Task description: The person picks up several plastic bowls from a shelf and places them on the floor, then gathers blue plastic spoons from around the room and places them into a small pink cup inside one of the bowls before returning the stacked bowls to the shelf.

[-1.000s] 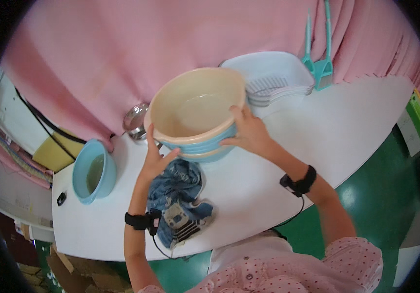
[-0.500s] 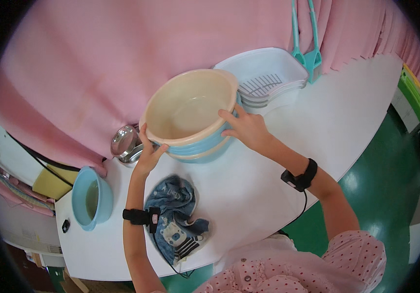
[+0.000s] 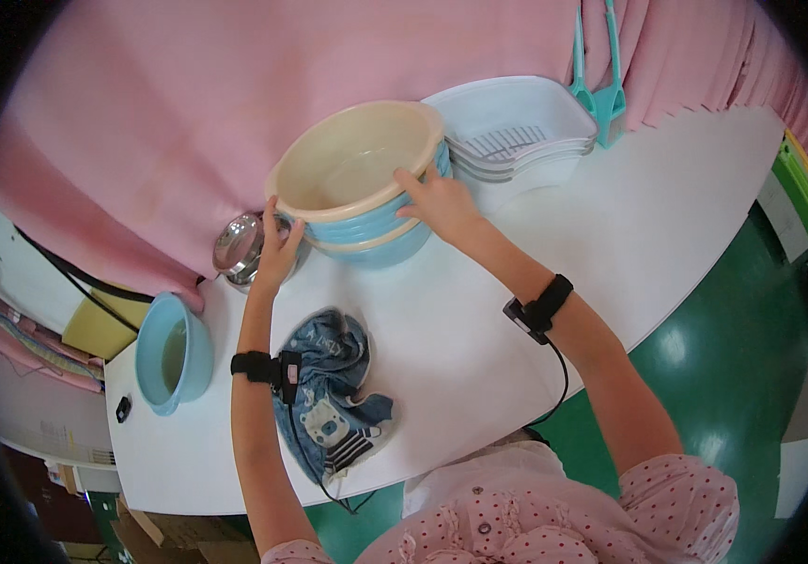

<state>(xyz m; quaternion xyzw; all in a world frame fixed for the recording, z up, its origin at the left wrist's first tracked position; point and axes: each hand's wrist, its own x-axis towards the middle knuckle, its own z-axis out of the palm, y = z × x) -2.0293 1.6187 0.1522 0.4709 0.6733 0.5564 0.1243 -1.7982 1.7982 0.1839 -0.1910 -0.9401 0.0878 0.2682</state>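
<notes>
A stack of large round basins stands at the table's back, with a cream basin point(image 3: 352, 164) on top and light blue sides point(image 3: 380, 249) below it. My left hand point(image 3: 277, 249) grips the near left rim between thumb and fingers. At the near right side, my right hand point(image 3: 442, 205) holds the rim, its other fingers partly hidden behind the basin wall. A crumpled blue denim garment point(image 3: 334, 362) with a bear picture and a striped patch lies in front of the stack, beside my left forearm.
Shiny metal bowls point(image 3: 238, 246) stand left of the stack, and nested white baskets point(image 3: 536, 164) to its right. Farther left is a small blue basin point(image 3: 199, 362) holding liquid. A teal dustpan point(image 3: 609, 103) leans against the pink curtain point(image 3: 188, 113). The white table point(image 3: 479, 376) has a curved edge.
Both hands have shifted the basin stack slightly back toward the curtain and to the left, widening its distance from the denim garment. The head view has tilted a little.
</notes>
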